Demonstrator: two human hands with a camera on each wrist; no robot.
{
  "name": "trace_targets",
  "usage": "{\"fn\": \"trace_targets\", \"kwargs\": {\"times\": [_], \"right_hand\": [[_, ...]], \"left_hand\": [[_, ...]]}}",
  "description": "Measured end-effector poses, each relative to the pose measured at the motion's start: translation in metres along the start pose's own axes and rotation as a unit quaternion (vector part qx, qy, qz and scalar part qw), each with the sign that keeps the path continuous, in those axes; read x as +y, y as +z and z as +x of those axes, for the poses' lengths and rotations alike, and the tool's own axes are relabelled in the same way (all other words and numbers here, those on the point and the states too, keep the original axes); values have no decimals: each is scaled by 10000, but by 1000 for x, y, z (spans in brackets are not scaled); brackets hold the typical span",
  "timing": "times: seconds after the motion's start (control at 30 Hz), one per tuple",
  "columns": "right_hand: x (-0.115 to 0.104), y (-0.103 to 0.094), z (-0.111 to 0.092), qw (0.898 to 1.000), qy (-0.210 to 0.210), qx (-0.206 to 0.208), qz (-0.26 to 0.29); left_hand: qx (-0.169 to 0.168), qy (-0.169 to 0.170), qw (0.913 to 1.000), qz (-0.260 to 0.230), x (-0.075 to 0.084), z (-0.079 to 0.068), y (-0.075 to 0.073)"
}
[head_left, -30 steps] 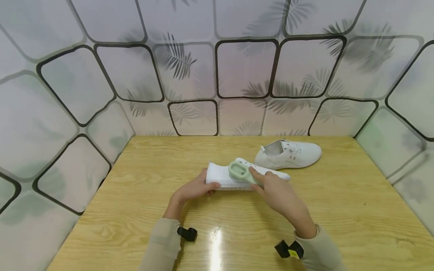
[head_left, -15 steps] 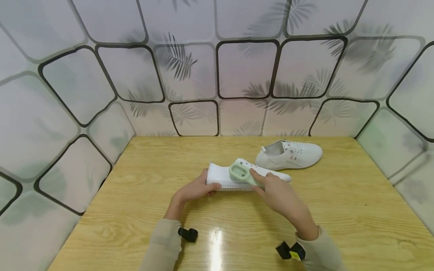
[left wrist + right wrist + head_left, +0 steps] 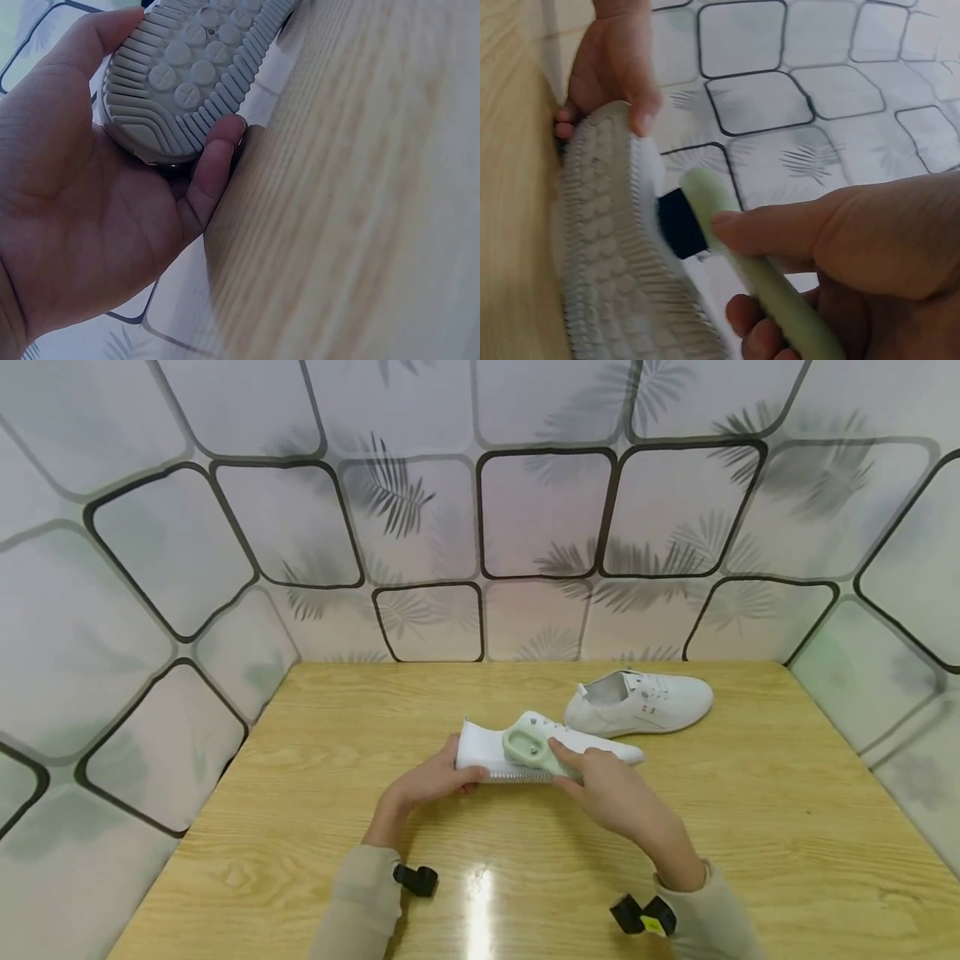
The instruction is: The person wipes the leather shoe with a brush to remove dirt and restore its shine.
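Observation:
A white shoe (image 3: 480, 750) lies tilted on its side on the table, its ridged sole (image 3: 196, 64) turned toward me. My left hand (image 3: 431, 778) grips it by the heel, thumb along the sole's edge. A pale green brush (image 3: 525, 747) is in my right hand (image 3: 618, 789), whose fingers curl round the handle with the index finger stretched along it. In the right wrist view the brush's dark bristles (image 3: 681, 223) touch the shoe's side, just above the sole. The far side of the shoe is hidden.
A second white shoe (image 3: 671, 702) stands upright behind the first, toward the right. The wooden table (image 3: 315, 710) meets patterned wall panels (image 3: 543, 510) at the back and sides. Each wrist carries a small black camera.
The brush and my right fingers have shifted slightly left along the shoe's side, toward the heel. My left hand and both shoes keep their places.

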State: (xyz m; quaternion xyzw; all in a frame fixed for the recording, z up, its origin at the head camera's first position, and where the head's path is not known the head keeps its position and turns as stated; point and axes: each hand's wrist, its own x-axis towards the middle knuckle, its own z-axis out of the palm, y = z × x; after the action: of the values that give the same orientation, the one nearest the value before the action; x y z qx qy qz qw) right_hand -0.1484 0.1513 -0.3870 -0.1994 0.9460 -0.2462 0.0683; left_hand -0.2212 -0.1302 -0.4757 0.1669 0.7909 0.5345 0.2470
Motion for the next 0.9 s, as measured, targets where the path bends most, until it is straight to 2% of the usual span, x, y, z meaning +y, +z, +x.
{"fn": "trace_targets", "kwargs": {"times": [0.1, 0.27, 0.4, 0.47, 0.67, 0.9], "right_hand": [[3, -5, -5, 9999, 2, 93, 38], [4, -5, -3, 9989, -113, 334, -310], [2, -1, 0, 9998, -171, -35, 63], [2, -3, -1, 9997, -127, -89, 177], [4, -10, -4, 9994, -133, 273, -184], [4, -5, -1, 9995, -189, -170, 180]], "left_hand": [[26, -34, 10000, 2, 1, 1, 0], [105, -49, 9999, 24, 2, 0, 0], [101, 7, 9999, 84, 3, -1, 1], [93, 23, 9999, 115, 3, -1, 1], [116, -8, 9999, 102, 4, -1, -1], [79, 61, 9999, 93, 2, 0, 0]]}}
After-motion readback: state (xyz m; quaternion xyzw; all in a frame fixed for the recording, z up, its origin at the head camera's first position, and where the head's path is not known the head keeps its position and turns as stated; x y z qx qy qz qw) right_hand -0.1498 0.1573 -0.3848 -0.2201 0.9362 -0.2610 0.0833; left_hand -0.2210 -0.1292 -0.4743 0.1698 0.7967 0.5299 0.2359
